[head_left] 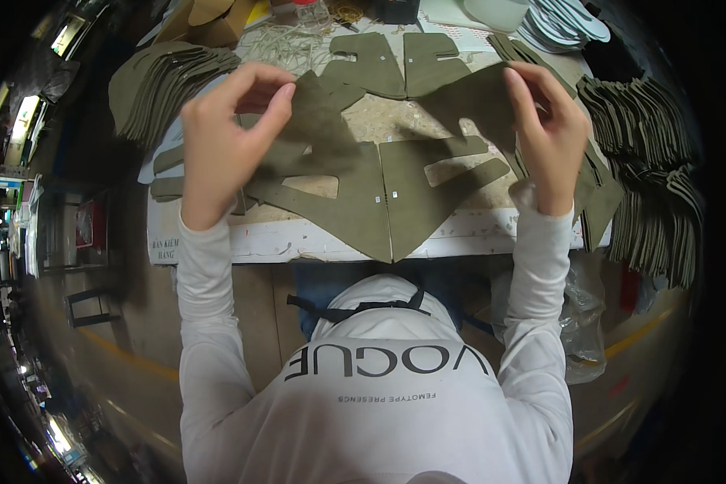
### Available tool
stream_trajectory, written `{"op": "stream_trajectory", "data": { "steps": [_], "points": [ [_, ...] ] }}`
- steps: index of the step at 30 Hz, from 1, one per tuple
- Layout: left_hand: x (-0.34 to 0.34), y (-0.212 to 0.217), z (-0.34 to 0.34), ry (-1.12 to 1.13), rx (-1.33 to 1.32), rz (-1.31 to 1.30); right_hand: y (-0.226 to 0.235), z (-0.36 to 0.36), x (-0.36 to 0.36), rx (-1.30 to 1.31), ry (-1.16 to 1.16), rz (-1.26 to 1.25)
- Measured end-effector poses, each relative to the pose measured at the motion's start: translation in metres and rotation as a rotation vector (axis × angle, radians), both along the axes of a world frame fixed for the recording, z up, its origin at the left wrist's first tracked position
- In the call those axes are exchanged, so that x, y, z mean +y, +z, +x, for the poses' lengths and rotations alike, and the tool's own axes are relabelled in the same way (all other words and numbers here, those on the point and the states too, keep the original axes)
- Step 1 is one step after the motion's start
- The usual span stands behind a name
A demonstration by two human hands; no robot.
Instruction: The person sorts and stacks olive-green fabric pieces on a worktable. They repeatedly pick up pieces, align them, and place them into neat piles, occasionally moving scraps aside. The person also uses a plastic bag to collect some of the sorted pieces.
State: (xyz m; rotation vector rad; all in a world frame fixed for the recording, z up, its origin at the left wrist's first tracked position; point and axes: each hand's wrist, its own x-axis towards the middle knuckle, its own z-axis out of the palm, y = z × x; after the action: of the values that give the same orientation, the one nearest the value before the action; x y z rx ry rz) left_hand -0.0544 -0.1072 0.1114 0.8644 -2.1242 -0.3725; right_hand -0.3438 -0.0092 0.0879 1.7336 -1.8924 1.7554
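My left hand (222, 145) pinches the top corner of an olive cut piece (321, 121), which hangs blurred over the table (266, 242). Opposite it, my right hand (552, 133) grips the edge of another olive cut piece (476, 97) between thumb and fingers. Below both hands, a left olive panel (351, 210) and a right olive panel (415, 194) lie flat, their straight edges side by side, each with a slot-like opening and a small white label. Farther back, two more labelled panels lie flat, a left one (371, 73) and a right one (429, 56).
Olive pieces are stacked at the left (161, 89), with further olive stacks (641, 129) along the right. Behind are a cardboard box (206, 22), tangled pale cords (286, 48), a red-lidded jar (312, 14) and stacked white pieces (569, 24). A clear plastic bag (582, 323) hangs lower right.
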Motion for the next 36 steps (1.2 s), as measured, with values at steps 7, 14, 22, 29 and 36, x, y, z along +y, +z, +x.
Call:
{"op": "stream_trajectory", "data": {
  "steps": [7, 14, 22, 29, 36],
  "points": [
    [0.08, -0.085, 0.004, -0.137, -0.206, -0.378, -0.069, 0.059, 0.07, 0.319, 0.214, 0.129],
    [0.107, -0.14, -0.002, -0.134, -0.114, -0.159, -0.112, 0.08, 0.091, 0.24, 0.262, 0.231],
    [0.128, -0.139, 0.003, -0.192, -0.115, -0.144, -0.11, 0.096, 0.109, 0.206, 0.313, 0.224],
    [0.134, -0.145, 0.004, -0.204, -0.133, -0.143, -0.113, 0.095, 0.112, 0.337, 0.284, 0.238],
    [0.138, -0.156, 0.002, -0.223, -0.096, -0.127, -0.113, 0.095, 0.112, 0.384, 0.283, 0.26]
  ]
}}
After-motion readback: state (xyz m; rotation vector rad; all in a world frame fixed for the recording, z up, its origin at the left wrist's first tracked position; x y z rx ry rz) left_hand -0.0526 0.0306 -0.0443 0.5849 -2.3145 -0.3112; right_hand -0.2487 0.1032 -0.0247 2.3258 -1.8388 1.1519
